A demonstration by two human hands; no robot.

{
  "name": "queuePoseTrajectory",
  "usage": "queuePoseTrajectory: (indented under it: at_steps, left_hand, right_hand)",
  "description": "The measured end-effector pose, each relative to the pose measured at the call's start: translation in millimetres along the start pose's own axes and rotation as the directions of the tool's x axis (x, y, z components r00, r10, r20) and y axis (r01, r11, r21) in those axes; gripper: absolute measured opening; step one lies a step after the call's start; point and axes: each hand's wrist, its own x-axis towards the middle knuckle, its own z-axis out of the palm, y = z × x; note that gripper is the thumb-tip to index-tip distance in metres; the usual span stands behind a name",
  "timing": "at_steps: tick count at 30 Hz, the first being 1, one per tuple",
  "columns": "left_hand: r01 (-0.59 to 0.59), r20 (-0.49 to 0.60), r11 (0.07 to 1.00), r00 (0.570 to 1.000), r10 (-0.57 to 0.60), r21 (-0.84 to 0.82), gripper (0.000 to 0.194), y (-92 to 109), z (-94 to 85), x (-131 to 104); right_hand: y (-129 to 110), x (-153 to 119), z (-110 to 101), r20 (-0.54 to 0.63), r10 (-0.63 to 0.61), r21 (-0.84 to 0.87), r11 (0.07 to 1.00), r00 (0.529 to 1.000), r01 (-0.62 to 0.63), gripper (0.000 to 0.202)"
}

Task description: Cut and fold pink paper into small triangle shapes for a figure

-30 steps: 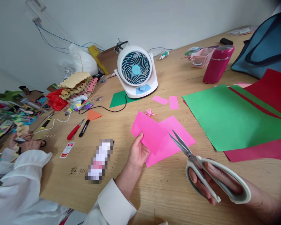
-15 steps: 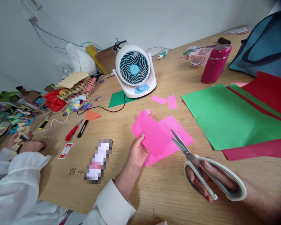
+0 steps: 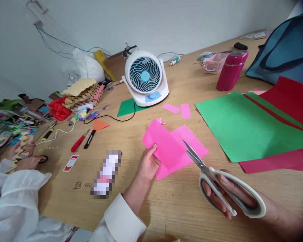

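Left hand (image 3: 149,163): closed in a pinch on a pink sheet (image 3: 164,143), thumb flat on the near edge, other fingers mostly hidden underneath. Right hand (image 3: 237,190): wrapped through the loops of the scissors (image 3: 201,166), blades slightly parted, pointing left and away. From my remote station I see the tips over or beside the right edge of the pink sheet; cannot tell whether they touch.

Materials: the held sheet is smooth, matte, four-sided and slightly bowed. A second pink sheet (image 3: 183,132) lies partly beneath it, to the right of the left hand. Scissors: bare metal blades, pale handles with grey linings. Counter (image 3: 181,205): light wood grain.

Surroundings: beyond the left hand, just past the held sheet's far corner, I note a crumpled pink scrap (image 3: 161,121); further out, two small pink rectangles (image 3: 185,111); behind those, a white fan (image 3: 145,75) with blue grille, its black cable trailing left. Left of the left hand: a pixelated slab (image 3: 106,173), unreadable to me, then a black cutter (image 3: 90,139), a red-handled knife (image 3: 80,141) and an orange paper triangle (image 3: 100,125). A co-worker's white sleeve (image 3: 22,188) rests at far left. Beyond the right hand, a large green sheet (image 3: 252,127) overlaps red ones, crowding that side; a magenta tumbler (image 3: 232,70) stands behind.
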Motion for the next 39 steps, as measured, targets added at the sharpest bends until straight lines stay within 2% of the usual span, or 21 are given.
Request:
queuePoseTrajectory:
  at_steps: [4,11,17,22,27,33,39]
  left_hand:
    - [-0.029,0.034,1.0,0.999,0.029,0.008,0.009,0.1,-0.1,0.6]
    - [-0.078,0.114,0.997,0.991,0.077,0.0,0.017,1.3,-0.6,2.0]
    - [-0.083,0.111,0.996,0.99,0.082,0.01,0.017,3.6,-2.1,3.5]
    - [-0.084,0.106,0.996,0.991,0.082,0.017,0.015,5.4,-2.7,4.5]
    - [-0.089,0.124,0.995,0.989,0.083,0.037,0.018,5.0,-4.6,4.8]
    - [-0.081,0.166,0.995,0.984,0.071,0.059,0.023,5.1,-6.8,4.6]
    - [-0.086,0.166,0.994,0.983,0.073,0.072,0.026,6.1,-6.8,3.7]
  right_hand:
    - [-0.4,-2.8,-0.3,0.007,-0.017,-0.045,0.999,1.0,0.017,0.057]
    - [0.7,-7.4,-0.8,0.027,-0.02,-0.138,0.99,0.999,0.023,0.054]
    - [-0.6,-9.2,-0.5,0.027,-0.019,-0.184,0.983,0.999,0.024,0.055]
    - [-4.1,-12.2,1.4,-0.003,0.03,-0.228,0.973,1.0,-0.03,0.056]
    - [-4.3,-12.5,1.4,-0.024,0.079,-0.201,0.976,0.997,-0.083,0.058]
    - [-5.1,-11.5,0.4,0.022,0.088,-0.169,0.982,0.996,-0.083,0.055]
    - [-0.2,-11.7,-0.7,0.001,0.093,-0.166,0.982,0.996,-0.091,0.056]
